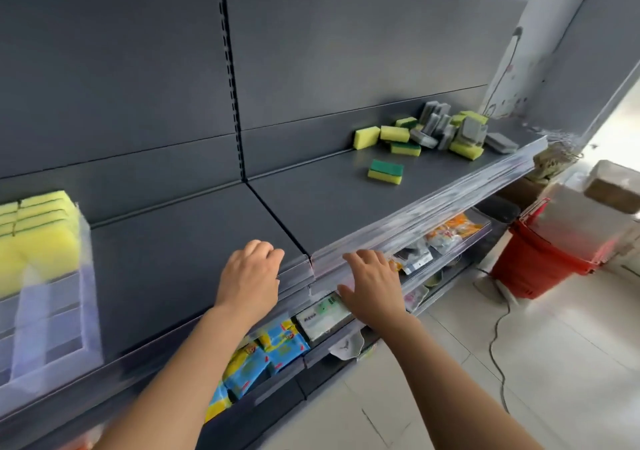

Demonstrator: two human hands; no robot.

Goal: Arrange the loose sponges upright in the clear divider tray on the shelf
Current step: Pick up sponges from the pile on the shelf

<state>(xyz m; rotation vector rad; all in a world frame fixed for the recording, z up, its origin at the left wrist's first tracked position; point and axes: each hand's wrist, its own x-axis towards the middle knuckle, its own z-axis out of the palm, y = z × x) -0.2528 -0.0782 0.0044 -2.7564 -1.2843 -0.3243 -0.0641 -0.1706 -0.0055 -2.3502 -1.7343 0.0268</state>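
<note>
- Two bare hands sit at lower centre of the frame, at the front edge of the grey shelf (194, 241); we see nothing held in either.
- The left hand (251, 276) lies on the shelf lip with its fingers loosely curled and knuckles up; its fingertips are hidden from us.
- The right hand (372, 283) is flat and wide, fingers straight and slightly spread, over the clear strip along the shelf front.
- The clear divider tray (90, 311) stands on the shelf at the left edge of the frame, blurred, with its long axis running from lower left towards the back panel.
- The upright sponges (34, 228) occupy the tray's rear compartments. They stand on edge in two side-by-side rows, broad yellow faces towards us, green layers showing as thin lines across the top.
- The single sponge (385, 171) lies flat on the shelf right of centre, well apart from both hands. Its green face is up, and its long axis runs left to right across the frame, tipped slightly down to the right.
- The loose sponges (450, 131), yellow-green and grey, lie heaped at upper right near the shelf end, pointing every way; some are flat, others tilted on edge.
- Coloured packets (277, 344) fill the lower shelf under the hands, and red baskets (547, 252) stand on the floor at right.
</note>
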